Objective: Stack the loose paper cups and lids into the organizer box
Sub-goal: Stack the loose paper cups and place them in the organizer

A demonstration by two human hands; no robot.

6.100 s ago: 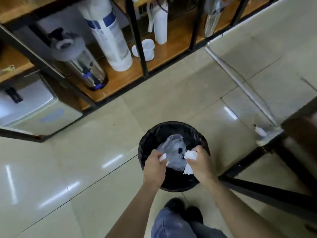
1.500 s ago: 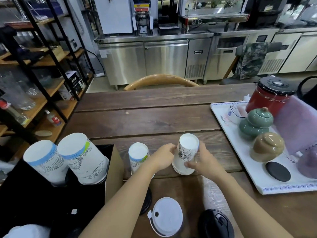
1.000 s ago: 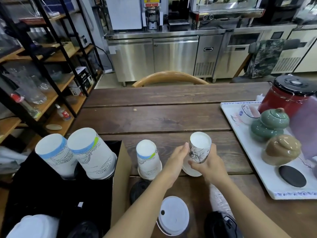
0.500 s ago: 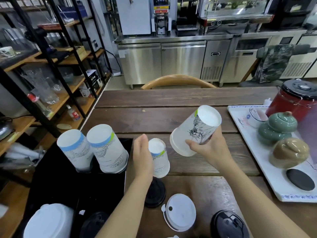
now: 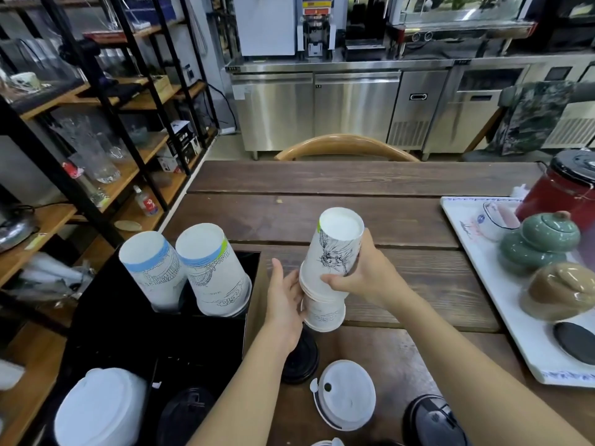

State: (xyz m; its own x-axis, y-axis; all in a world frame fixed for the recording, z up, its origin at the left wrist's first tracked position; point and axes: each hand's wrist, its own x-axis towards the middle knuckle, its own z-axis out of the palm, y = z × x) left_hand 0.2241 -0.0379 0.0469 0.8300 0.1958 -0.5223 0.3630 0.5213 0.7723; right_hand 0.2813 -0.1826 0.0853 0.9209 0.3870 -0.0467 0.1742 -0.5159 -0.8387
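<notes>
My right hand grips a cup, nesting it on another. Left hand open, steadying. Lids remain; box holds two stacks.

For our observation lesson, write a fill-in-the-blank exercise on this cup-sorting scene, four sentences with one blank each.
1. The right hand lowers an upside-down paper cup over a second ____.
2. The left hand steadies the lower cup from its ____ side.
3. Two cup stacks lean in the ____ organizer box.
4. The white lid lies on the ____ table.

Missing words: cup; left; black; wooden
</notes>
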